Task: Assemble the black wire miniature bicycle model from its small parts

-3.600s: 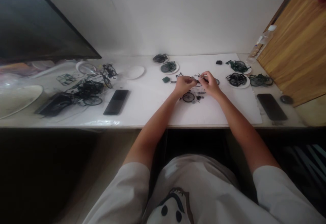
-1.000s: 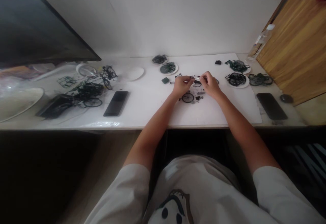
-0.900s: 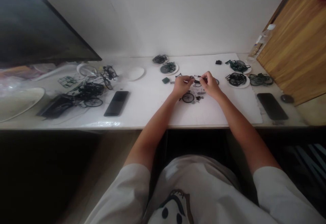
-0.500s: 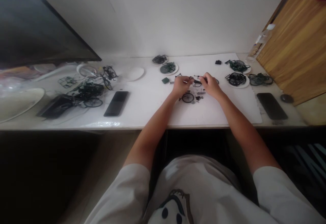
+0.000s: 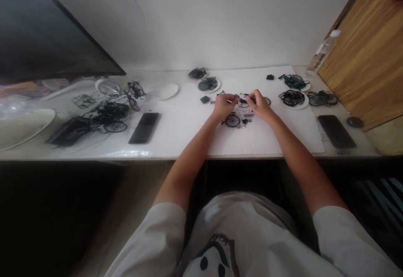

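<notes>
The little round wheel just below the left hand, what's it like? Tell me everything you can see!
The wheel is small and round, with a dark rim and thin spokes. It could be plastic or metal; I can't tell. It seems to lie flat on the white sheet, closer to the person's body than the left hand, which isn't touching it. Thin dark bits show at its edge, maybe joined on, and small parts lie to its right.
</notes>
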{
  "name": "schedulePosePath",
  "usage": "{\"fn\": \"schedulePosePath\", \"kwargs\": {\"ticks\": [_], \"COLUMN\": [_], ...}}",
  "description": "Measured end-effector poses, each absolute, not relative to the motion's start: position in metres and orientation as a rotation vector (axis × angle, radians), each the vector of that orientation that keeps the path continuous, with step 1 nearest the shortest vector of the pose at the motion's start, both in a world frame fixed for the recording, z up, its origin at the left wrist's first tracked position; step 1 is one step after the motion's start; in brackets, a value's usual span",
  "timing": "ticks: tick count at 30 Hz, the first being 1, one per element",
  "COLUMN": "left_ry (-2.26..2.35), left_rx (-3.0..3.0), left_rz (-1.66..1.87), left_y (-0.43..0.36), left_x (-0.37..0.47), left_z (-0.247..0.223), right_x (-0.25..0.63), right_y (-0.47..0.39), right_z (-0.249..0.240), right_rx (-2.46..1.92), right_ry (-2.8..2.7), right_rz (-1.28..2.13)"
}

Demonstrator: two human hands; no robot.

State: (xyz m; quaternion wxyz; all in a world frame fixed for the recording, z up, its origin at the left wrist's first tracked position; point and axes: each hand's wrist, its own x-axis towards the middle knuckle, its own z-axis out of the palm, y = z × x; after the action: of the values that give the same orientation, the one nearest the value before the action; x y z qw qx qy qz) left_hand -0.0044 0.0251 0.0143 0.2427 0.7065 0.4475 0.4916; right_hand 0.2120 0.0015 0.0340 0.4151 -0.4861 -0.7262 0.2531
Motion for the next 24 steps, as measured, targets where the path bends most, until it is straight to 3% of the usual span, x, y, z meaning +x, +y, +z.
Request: {"fn": "schedulePosePath", "kwargs": {"ticks": [24], "left_ry": [1.222], "left_rx": [1.972], "left_rz": [1.331], "left_y": [0.0237], "left_x": [-0.0060], "left_z": [0.0150], "right_x": [0.2110], "right_y": [-0.0023], "right_z": [0.0381], "right_rx": [-1.302], "right_ry": [-1.853], "right_rz": [0.609]}}
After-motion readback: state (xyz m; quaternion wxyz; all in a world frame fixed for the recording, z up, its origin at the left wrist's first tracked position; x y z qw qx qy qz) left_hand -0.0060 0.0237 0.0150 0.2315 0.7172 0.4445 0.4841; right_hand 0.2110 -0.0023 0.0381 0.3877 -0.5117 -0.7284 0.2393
